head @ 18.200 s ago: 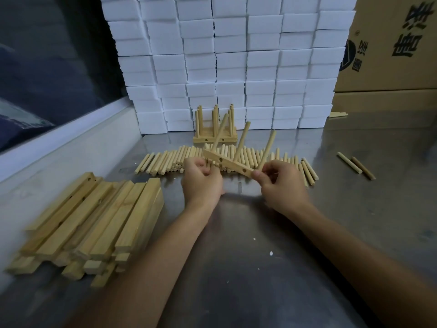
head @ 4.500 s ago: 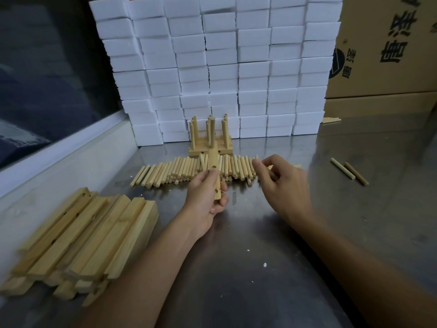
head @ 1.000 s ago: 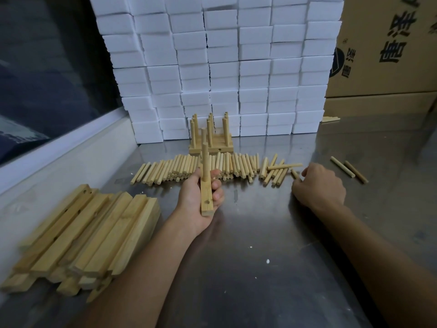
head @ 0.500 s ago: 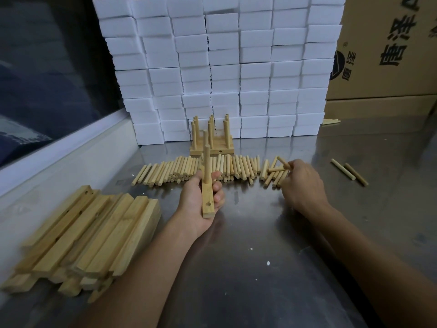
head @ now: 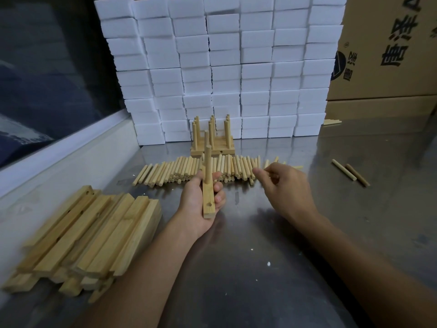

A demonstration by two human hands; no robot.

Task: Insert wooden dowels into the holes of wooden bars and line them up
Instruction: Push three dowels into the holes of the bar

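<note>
at the far left, a stack of wooden bars [head: 78, 242] lies near the table's left edge on the metal table [head: 260, 268], several showing drilled holes. to its right, the left hand [head: 201, 204] holds a single bar [head: 208, 200] lengthwise, pointing away from the person. the bar rests across the palm, with the thumb on its left side and the curled fingers wrapped round its right side, their tips showing just beside the wood. two dowels stand upright in that bar: the nearer upright dowel [head: 207, 163] rises just beyond the thumb, and a second one stands farther along. the near hole of the bar, close to the heel of the palm, is open.

beyond the left hand, a row of loose dowels [head: 189, 170] lies side by side across the table, and farther still a finished group of bars with upright dowels [head: 212, 138] sits against a wall of white foam blocks [head: 224, 67].

to the right, the right hand [head: 286, 188] hovers over the right end of the dowel row, its fingers loosely curled with thumb and forefinger drawn near each other; whether they pinch a dowel cannot be told. farther right, two stray dowels [head: 351, 172] lie apart on the table, and cardboard boxes [head: 390, 55] stand at the far right.
</note>
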